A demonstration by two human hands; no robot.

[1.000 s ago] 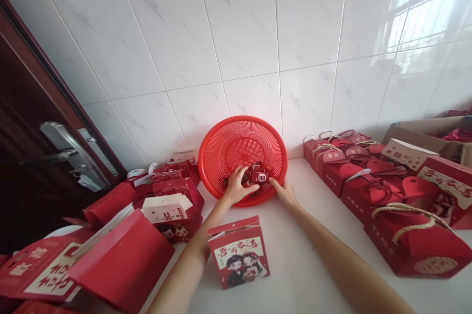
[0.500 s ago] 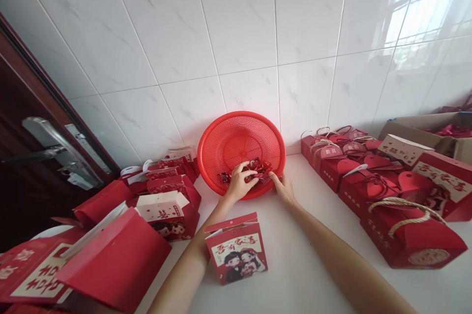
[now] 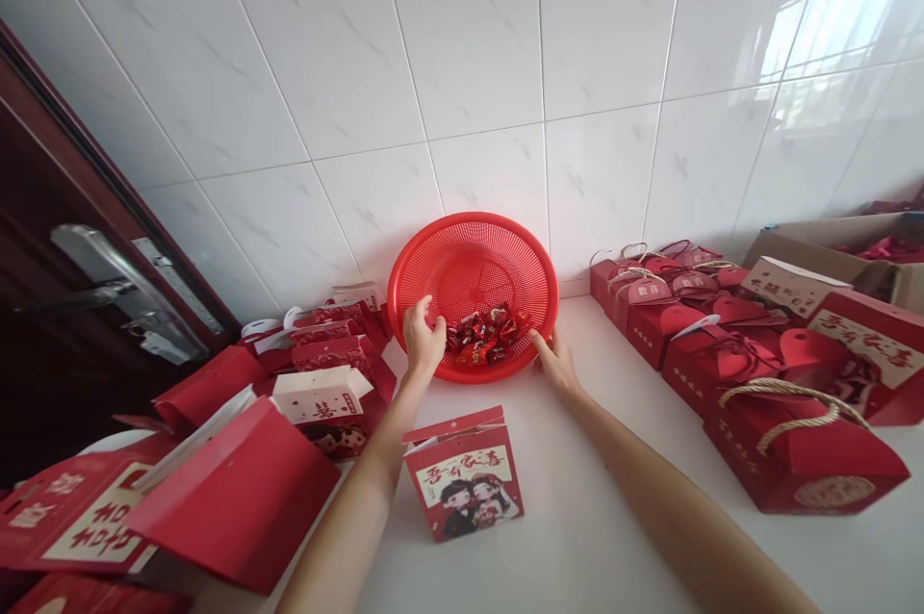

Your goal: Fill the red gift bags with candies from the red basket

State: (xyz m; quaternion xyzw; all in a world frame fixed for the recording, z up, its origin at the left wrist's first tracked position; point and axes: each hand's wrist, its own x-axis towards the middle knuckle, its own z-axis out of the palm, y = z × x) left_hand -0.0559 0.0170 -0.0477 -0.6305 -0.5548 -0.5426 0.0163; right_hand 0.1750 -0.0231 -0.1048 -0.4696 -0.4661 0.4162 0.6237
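A red plastic mesh basket leans tilted against the wall, its opening facing me. Wrapped candies lie heaped in its lower part. My left hand is over the basket's left inner side, thumb and fingers apart, left of the candies. With my right hand I grip the basket's lower right rim; some of those fingers are hidden behind it. Between my forearms a red gift box with a cartoon couple on its front stands on the white table.
Several red gift boxes crowd the left side, by a dark door with a metal handle. More red boxes with rope handles stand in rows at right. Behind them is a cardboard box. White tiles line the wall.
My left hand has moved left from over the candies to the basket's left side, uncovering the heap. My right hand stays at the rim.
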